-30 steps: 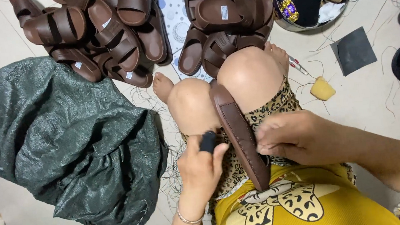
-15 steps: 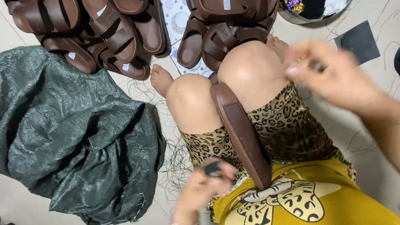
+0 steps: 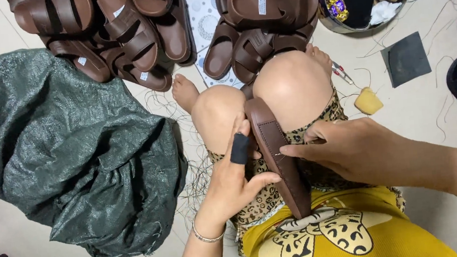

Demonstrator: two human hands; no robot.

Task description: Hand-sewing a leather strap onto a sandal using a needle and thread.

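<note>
**Brown sole held between the knees, both hands on it**

We see a long, dark brown sole standing on its edge between the two bare knees, its far end tucked between them and its near end reaching down to the yellow shirt. Its surface is smooth and leather-like, with a line of stitching running close to the rim on the upper face.

Our left hand lies against the left side of the sole, fingers loosely spread and laid flat along it. The forefinger wears a black finger guard and points toward the far end, while the thumb presses across the sole's middle. Our right hand comes in from the right, its fingertips pressed together at the sole's edge, pinching what looks like a fine needle or thread; it is too small for us to tell which. So the sole sits between the two hands, touched by both.

On the floor to the far left lies a pile of brown sandals, with a second pile just beyond the knees. A crumpled dark green sack fills the left side. To the right of the knees we see a small yellow block, a dark square patch and small snips, with loose threads strewn over the floor.
</note>
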